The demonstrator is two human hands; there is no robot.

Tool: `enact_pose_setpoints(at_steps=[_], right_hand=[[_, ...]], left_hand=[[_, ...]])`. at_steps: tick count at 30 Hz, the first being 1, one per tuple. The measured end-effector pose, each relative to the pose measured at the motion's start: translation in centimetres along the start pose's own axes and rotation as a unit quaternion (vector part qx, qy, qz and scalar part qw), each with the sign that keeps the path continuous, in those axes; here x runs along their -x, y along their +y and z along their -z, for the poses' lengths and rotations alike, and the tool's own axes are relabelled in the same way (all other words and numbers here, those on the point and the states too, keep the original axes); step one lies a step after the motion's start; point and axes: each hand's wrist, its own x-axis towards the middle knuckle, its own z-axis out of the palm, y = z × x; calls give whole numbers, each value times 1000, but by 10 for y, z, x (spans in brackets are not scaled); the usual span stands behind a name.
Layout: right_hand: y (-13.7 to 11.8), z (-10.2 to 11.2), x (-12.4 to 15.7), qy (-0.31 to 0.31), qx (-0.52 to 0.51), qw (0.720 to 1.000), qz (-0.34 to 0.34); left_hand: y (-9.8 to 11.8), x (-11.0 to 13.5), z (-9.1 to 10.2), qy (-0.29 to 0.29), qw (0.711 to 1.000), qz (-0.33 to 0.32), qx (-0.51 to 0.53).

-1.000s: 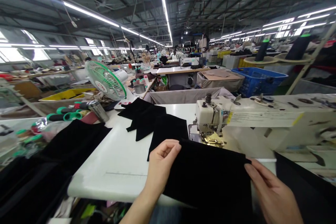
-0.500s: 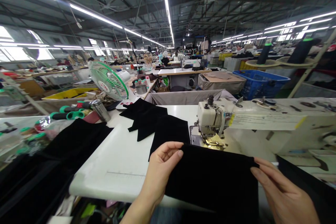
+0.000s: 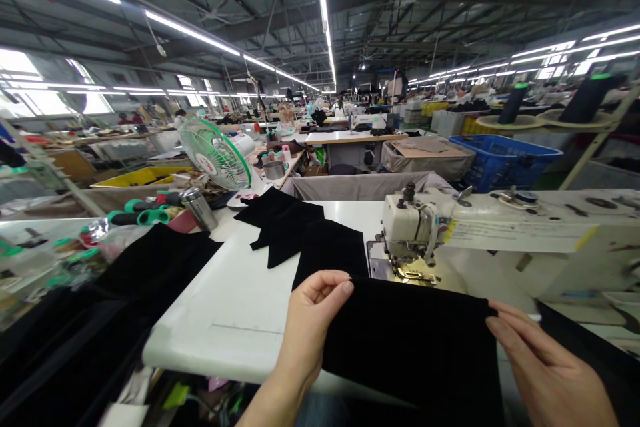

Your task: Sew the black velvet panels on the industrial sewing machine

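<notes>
A black fabric piece (image 3: pixel 415 340) is stretched flat in front of me, just before the needle of a white sewing machine (image 3: pixel 420 230). My left hand (image 3: pixel 313 327) pinches its upper left corner with thumb and fingers closed on the cloth. My right hand (image 3: pixel 547 367) grips its upper right corner, fingers lying along the edge. More black fabric pieces (image 3: pixel 300 230) lie on the white table (image 3: pixel 235 307) behind my left hand.
A pile of black cloth (image 3: pixel 110 307) hangs over the table's left edge. A green-rimmed fan (image 3: pixel 215 153), a metal flask (image 3: pixel 197 208) and thread cones sit at the back left. A blue crate (image 3: pixel 503 160) stands behind the machine. Rows of other workstations stretch beyond.
Both hands and the held fabric have stayed together and sit slightly lower and further right in view, as the camera shifted. Nothing was let go.
</notes>
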Motion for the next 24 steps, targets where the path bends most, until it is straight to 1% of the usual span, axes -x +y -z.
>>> enact_pose_setpoints(at_steps=[5,10,14,17,20,24], right_hand=[[7,-4,1,-10,-97,994,-51],[-1,-9,1,-11,-180,980,-84],[-13,-13,3,-33,-226,972,-58],[-22,-16,4,-63,-247,966,-41],[-29,-19,4,-90,-289,952,-50],[-33,-23,4,-99,-334,934,-73]], left_hand=[[1,2,0,11,1000,-7,-5],[-1,-1,2,14,1000,-17,-13],[1,-4,2,35,999,-20,-9],[4,-8,1,62,998,-1,12],[6,-12,0,87,996,25,18],[9,-11,-2,106,993,42,8]])
